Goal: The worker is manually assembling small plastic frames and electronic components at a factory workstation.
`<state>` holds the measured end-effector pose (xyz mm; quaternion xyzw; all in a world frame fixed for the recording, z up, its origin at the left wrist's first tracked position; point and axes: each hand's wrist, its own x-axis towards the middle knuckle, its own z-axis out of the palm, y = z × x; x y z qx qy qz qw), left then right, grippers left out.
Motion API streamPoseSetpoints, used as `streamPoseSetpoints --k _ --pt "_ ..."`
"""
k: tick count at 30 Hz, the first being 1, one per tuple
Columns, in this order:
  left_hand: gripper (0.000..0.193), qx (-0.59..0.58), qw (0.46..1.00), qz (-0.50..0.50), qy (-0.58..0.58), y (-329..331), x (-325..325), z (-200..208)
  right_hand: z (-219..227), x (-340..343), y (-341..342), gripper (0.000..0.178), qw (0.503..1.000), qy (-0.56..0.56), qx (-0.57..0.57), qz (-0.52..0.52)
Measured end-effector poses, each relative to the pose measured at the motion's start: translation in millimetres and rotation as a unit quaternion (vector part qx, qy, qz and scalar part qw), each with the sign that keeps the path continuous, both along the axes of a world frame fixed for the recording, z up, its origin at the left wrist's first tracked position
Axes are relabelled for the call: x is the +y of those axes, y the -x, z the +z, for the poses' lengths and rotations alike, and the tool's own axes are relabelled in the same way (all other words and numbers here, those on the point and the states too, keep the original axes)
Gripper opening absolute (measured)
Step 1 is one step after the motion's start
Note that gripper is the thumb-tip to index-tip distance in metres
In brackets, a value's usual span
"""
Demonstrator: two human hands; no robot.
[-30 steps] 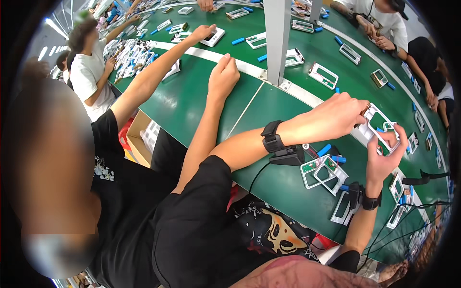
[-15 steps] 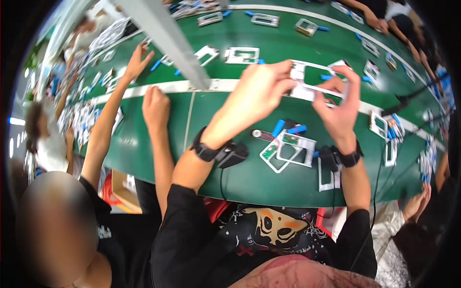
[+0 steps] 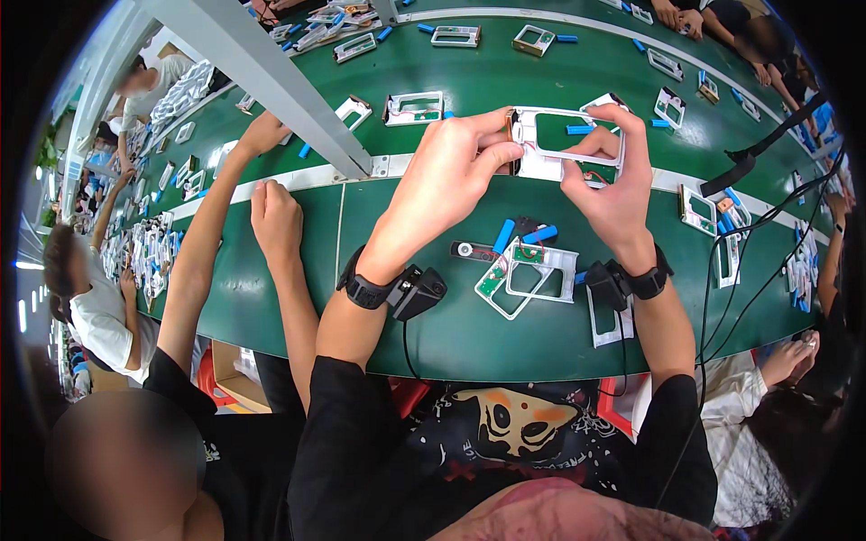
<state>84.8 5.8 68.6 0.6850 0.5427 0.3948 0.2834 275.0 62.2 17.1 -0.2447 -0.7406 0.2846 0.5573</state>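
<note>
Both my hands are closed on a white rectangular plastic casing (image 3: 539,163) with a large window opening, raised above the white rail of the bench. My left hand (image 3: 442,176) pinches its left end between thumb and fingers. Around the right end curl the fingers and thumb of my right hand (image 3: 615,194); a thin red wire shows near the thumb. Below the hands lie overlapping white frames (image 3: 552,273) with green circuit boards, blue cylindrical cells (image 3: 539,235) and a dark strip with a round end (image 3: 474,250). Another white frame (image 3: 606,326) lies partly behind my right wrist.
A grey metal post (image 3: 271,81) rises left of my hands. Beyond the rail (image 3: 677,183), more casings with blue cells lie on the green surface (image 3: 487,77). Black cables (image 3: 735,234) hang at right. A co-worker's forearms (image 3: 194,252) reach in at left.
The view has shifted slightly, so the bench things sit further left in it. My hands keep their hold on the white casing, which stays at about the same place above the rail.
</note>
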Motion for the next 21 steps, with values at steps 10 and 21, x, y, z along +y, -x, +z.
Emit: streamPoseSetpoints --k 10,21 --pt "0.019 -0.063 0.998 -0.006 0.029 8 -2 -3 0 -4 3 0.056 1.0 -0.003 -0.012 0.004" --pt "0.023 -0.212 0.974 -0.014 0.077 16 5 -11 7 -16 14 0.057 0.99 0.123 0.047 0.042"
